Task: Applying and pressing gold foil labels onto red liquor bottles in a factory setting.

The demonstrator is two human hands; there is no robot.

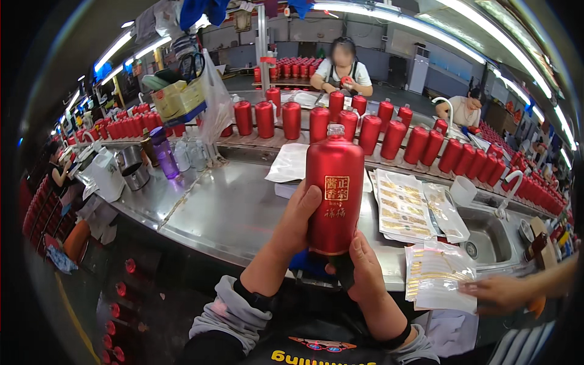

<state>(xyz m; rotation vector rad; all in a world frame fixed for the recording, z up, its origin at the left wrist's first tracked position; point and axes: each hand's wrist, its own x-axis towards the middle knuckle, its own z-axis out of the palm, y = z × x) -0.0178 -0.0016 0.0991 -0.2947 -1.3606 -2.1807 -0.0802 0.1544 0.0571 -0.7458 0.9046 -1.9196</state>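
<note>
A glossy red bottle [334, 225] with a clear glass neck and gold decoration on its front is held upright before me. My left hand [299, 213] is closed round its left side, thumb on the front. At the lower right edge of the bottle is my right hand [368, 271], closed, its thumb against the base. A dark flat piece [344, 271] sticks out between that hand's fingers, just under the bottle; its kind is unclear. Right of my hands, sheets with gold decals [403, 205] lie on the steel bench [213, 210].
Another person's hand [496, 293] reaches in from the right onto a decal sheet [441, 274]. A sink [486, 234] is set into the bench. Red bottles [291, 120] line a raised shelf. A purple bottle [163, 152] and a metal jug [132, 167] stand left. Two people work beyond.
</note>
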